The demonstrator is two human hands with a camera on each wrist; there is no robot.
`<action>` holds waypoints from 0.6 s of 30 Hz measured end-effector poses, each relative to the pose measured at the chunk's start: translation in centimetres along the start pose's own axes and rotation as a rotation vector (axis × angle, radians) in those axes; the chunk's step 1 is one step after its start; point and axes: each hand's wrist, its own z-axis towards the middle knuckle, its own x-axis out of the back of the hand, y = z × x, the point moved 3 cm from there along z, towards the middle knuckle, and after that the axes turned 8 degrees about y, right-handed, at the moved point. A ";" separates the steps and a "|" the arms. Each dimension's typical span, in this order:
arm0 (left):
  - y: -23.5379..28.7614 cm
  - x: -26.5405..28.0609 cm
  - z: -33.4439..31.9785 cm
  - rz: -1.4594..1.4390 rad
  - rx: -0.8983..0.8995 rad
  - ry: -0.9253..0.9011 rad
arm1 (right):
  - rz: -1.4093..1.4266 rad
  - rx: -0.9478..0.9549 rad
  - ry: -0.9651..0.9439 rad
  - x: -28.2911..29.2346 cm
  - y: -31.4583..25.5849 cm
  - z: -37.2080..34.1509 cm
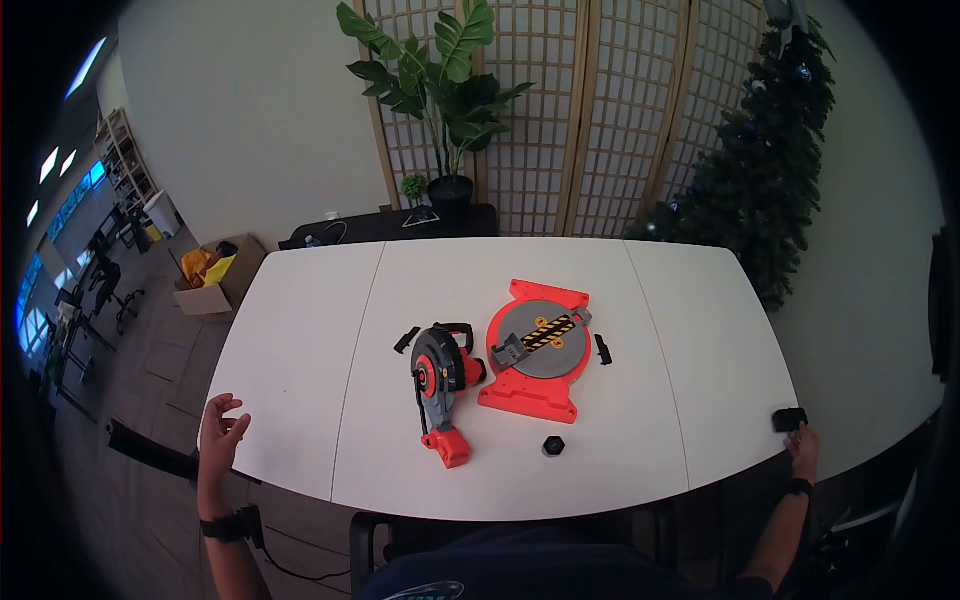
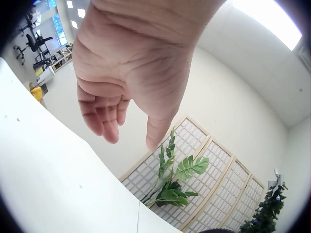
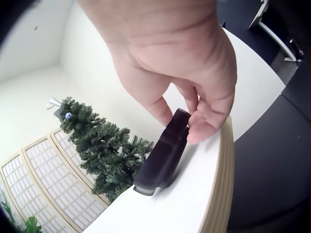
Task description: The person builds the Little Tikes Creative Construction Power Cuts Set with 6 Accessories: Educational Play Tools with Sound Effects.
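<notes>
At the table's right edge, my right hand (image 1: pixel 803 452) pinches the end of a black object (image 1: pixel 788 419); in the right wrist view the thumb and fingers (image 3: pixel 204 127) hold this dark, glossy block (image 3: pixel 163 158) at its near end. My left hand (image 1: pixel 220 435) is raised by the table's left edge, fingers loosely bent and holding nothing; the left wrist view shows its palm (image 2: pixel 131 63) with nothing in it. Mid-table lie a red and grey toy saw (image 1: pixel 437 378) and, to its right, a red base with a grey disc (image 1: pixel 560 362).
Two small black pieces lie on the white table (image 1: pixel 290 340), one by the saw (image 1: pixel 407 340), one right of the base (image 1: pixel 603 349). A black knob (image 1: pixel 554 446) is near the front. Beyond stand a potted plant (image 1: pixel 450 190), a screen and a decorated tree (image 1: pixel 760 170).
</notes>
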 end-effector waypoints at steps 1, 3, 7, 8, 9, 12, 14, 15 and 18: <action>0.0 0.0 0.0 0.000 0.000 0.000 | 0.000 0.000 0.000 0.0 0.2 0.2; 0.2 -0.2 -0.1 -0.006 0.000 -0.004 | 0.061 -0.017 0.052 0.1 0.5 0.5; 0.5 -0.4 -0.1 0.021 0.009 -0.014 | 0.042 -0.027 0.066 0.4 0.6 0.8; 0.4 -0.5 -0.1 0.005 0.014 -0.029 | 0.040 -0.026 0.074 0.5 0.8 1.1; 0.4 -0.6 -0.1 -0.011 0.019 -0.045 | 0.037 -0.026 0.082 0.6 1.0 1.3; 0.5 -0.8 -0.1 -0.012 0.017 -0.052 | 0.034 -0.013 0.069 0.8 1.4 1.6; 0.6 -0.9 -0.1 -0.016 0.017 -0.055 | 0.024 -0.016 0.072 0.7 1.3 1.3; 0.7 -0.9 -0.1 -0.019 0.016 -0.058 | 0.015 -0.019 0.076 0.6 1.2 1.1; 0.8 -1.0 -0.1 -0.025 0.018 -0.057 | 0.004 -0.004 0.084 0.5 1.3 1.2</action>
